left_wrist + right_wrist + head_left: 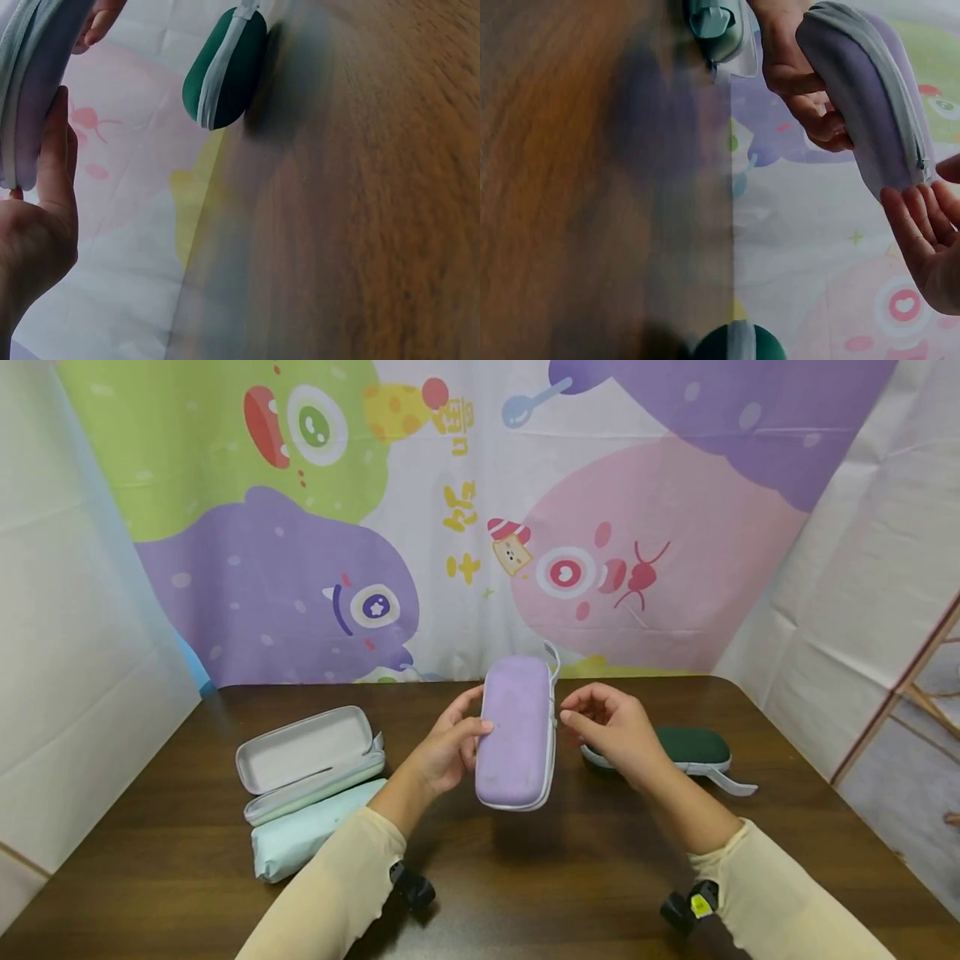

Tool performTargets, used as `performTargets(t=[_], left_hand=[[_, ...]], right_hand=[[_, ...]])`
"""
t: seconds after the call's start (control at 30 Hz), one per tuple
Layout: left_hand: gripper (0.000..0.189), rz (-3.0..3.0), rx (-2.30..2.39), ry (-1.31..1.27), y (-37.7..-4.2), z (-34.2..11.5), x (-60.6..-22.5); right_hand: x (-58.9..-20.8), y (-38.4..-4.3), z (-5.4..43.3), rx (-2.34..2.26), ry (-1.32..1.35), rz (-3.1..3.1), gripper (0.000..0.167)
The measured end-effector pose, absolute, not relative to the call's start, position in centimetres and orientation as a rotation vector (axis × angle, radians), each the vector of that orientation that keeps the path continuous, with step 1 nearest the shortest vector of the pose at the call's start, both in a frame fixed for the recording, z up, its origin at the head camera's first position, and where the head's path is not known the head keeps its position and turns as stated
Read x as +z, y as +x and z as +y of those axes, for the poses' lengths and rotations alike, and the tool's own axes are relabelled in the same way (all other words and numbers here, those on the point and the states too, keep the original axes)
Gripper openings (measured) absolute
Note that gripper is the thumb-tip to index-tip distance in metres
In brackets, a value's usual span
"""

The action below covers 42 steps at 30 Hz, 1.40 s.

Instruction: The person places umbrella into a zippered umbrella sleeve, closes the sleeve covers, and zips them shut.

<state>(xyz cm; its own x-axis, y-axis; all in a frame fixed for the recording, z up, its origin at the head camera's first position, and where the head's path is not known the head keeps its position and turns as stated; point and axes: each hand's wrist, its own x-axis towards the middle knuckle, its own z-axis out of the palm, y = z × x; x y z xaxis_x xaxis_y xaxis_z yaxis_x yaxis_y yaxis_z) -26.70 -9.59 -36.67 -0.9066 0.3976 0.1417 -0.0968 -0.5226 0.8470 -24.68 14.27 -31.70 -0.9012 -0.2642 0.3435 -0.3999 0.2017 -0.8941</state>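
Note:
A light purple zippered hard case [515, 731] is held up over the middle of the table, tilted upright. My left hand [446, 752] grips its left side, thumb on the front face and fingers behind. Beside the case's zippered right edge is my right hand [618, 731], its fingers bent. In the right wrist view those fingertips [915, 199] are right at the case's end, close to the zipper pull [921, 163], with the thumb apart from them. The zipper looks closed along the edge that shows. A pale wrist loop [553, 660] sticks up from the case's top corner.
On the brown table [480, 893], a mint case [307, 752] with grey lining lies open at left. A pale mint wrapped bundle [307, 835] lies in front of it. A dark green zippered case [693, 745] lies behind my right hand. A cartoon-print curtain [465, 610] hangs behind.

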Motion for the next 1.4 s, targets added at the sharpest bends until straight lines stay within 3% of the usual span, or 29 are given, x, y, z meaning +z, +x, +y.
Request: performTargets(t=[0.23,0.8,1.13,1.4], left_hand=[[0.063,1.345,2.462,0.461,-26.6,-9.6,-36.6],[0.059,1.347,2.481,0.464,-26.6,-9.5,-36.9],[0.085,1.262,2.417,0.531,-26.7,-9.8,-37.1],[0.059,1.182,2.453,0.511,-26.9,-9.6,-37.4]], right_hand=[[-30.9,-24.6,14.2,1.185,0.794,-2.476,0.013],[-30.2,-24.8,14.4,1.090,0.935,-2.435,0.011],[-29.9,-24.7,14.3,1.015,0.957,-2.391,0.010],[-30.0,-24.5,14.1,1.037,0.911,-2.353,0.009]])
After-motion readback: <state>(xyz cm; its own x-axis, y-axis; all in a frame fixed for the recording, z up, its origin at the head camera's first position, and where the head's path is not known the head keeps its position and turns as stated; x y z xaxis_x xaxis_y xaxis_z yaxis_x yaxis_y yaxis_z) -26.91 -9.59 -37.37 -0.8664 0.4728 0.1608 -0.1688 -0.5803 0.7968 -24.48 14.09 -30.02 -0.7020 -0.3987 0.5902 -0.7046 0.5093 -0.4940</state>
